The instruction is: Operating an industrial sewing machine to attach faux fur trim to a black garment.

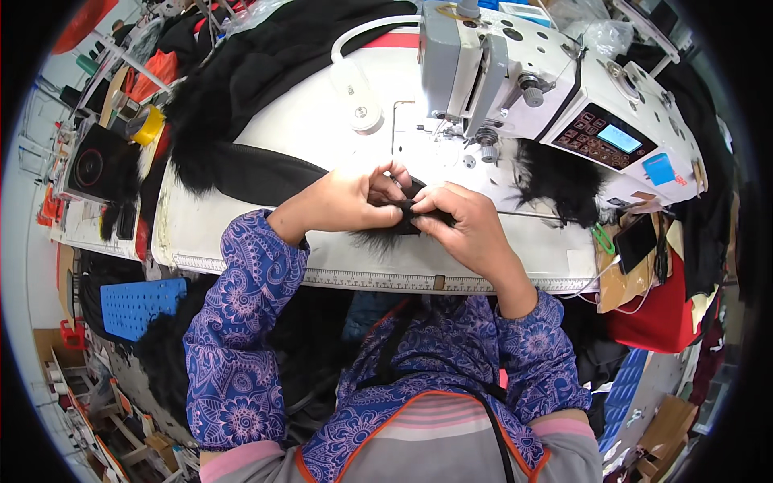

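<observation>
Both hands meet over the front part of a white sewing table (274,233). My left hand (350,200) pinches a black fabric strip with fur trim (258,173), its thumb pressed against the fingers. Close beside it, my right hand (460,221) grips the end of the same strip between thumb and fingertips. The strip runs away to the left, toward a black garment (250,76) with a furry edge. Dark fur shows below the fingers; the exact spot they pinch is partly hidden. Beyond my hands stands a sewing machine (515,72), its needle area apart from the strip.
Black fur (560,181) lies right of the needle area. A white lamp-like device (354,97) rests behind my left hand. A measuring tape (378,279) follows the table's front edge. Green-handled snips (602,239) and a phone (635,241) lie at the right, a blue perforated tray (141,307) at the left.
</observation>
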Motion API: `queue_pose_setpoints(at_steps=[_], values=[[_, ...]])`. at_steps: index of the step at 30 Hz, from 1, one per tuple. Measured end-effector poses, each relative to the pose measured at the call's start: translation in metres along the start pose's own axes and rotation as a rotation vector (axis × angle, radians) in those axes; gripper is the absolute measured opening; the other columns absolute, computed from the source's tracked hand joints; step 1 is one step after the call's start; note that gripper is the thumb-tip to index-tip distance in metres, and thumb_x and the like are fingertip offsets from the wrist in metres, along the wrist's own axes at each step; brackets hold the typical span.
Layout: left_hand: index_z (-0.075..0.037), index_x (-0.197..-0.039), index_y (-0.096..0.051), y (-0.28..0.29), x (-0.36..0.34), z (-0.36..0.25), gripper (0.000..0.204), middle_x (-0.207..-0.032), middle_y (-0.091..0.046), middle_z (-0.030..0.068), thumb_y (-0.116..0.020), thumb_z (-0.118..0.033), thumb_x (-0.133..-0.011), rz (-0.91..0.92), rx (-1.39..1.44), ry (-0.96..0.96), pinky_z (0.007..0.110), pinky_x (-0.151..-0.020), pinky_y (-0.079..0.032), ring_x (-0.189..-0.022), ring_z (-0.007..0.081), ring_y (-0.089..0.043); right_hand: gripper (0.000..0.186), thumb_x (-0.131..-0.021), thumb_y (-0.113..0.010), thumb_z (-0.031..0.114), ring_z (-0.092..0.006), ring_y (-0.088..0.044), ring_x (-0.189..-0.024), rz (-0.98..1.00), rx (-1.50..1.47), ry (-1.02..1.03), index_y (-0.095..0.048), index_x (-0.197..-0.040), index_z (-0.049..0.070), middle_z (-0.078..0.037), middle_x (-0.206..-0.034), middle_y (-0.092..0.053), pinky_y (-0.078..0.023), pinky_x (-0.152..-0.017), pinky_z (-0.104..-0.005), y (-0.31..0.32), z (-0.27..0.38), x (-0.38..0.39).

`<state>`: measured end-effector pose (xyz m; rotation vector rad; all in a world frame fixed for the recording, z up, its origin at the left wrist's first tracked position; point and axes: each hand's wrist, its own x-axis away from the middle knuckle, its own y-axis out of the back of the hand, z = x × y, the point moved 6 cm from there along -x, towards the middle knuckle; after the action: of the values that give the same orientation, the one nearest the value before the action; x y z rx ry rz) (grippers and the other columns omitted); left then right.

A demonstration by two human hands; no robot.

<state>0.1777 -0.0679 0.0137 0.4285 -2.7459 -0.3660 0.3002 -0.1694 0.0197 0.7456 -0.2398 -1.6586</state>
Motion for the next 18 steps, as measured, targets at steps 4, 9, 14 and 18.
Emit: queue_pose_setpoints(at_steps=[4, 9, 14, 18], values=[[-0.001, -0.117, -0.051, -0.004, 0.003, -0.009, 0.041, -0.097, -0.067, 0.0054, -0.067, 0.001, -0.080, -0.064, -0.123, -0.090, 0.025, -0.088, -0.050, -0.096, 0.0103, -0.062, 0.018, -0.071, -0.074, 0.005, -0.0253, -0.064, -0.079, 0.029, 0.061, -0.013, -0.066, -0.087, 0.003, -0.009, -0.088, -0.068, -0.050, -0.070, -0.0321, 0.001, 0.003, -0.003], [-0.002, -0.112, -0.052, -0.009, 0.007, -0.019, 0.038, -0.090, -0.069, 0.0076, -0.067, 0.004, -0.077, -0.153, -0.250, -0.124, 0.026, -0.083, -0.053, -0.089, 0.0106, -0.065, 0.020, -0.072, -0.073, 0.007, -0.0283, -0.065, -0.079, 0.121, 0.101, -0.156, -0.065, -0.090, 0.003, -0.011, -0.089, -0.067, -0.051, -0.070, -0.0340, -0.002, 0.003, -0.005], [-0.001, -0.106, -0.054, -0.010, 0.013, -0.026, 0.032, -0.088, -0.070, 0.0075, -0.066, 0.005, -0.077, -0.253, -0.348, -0.192, 0.026, -0.077, -0.053, -0.085, 0.0103, -0.065, 0.024, -0.073, -0.069, 0.010, -0.0263, -0.061, -0.080, 0.004, 0.459, 0.269, -0.064, -0.096, 0.006, -0.007, -0.091, -0.064, -0.048, -0.067, -0.0351, -0.011, 0.011, 0.000], [-0.001, -0.112, -0.060, 0.029, 0.027, -0.012, 0.038, -0.088, -0.067, 0.0109, -0.071, -0.008, -0.076, -0.515, -0.793, -0.016, 0.028, -0.067, -0.051, -0.071, 0.0202, -0.064, 0.023, -0.071, -0.067, 0.010, -0.0225, -0.058, -0.078, -0.046, 0.633, 0.420, -0.064, -0.094, 0.008, -0.004, -0.089, -0.061, -0.045, -0.067, -0.0337, -0.008, 0.014, 0.010]])
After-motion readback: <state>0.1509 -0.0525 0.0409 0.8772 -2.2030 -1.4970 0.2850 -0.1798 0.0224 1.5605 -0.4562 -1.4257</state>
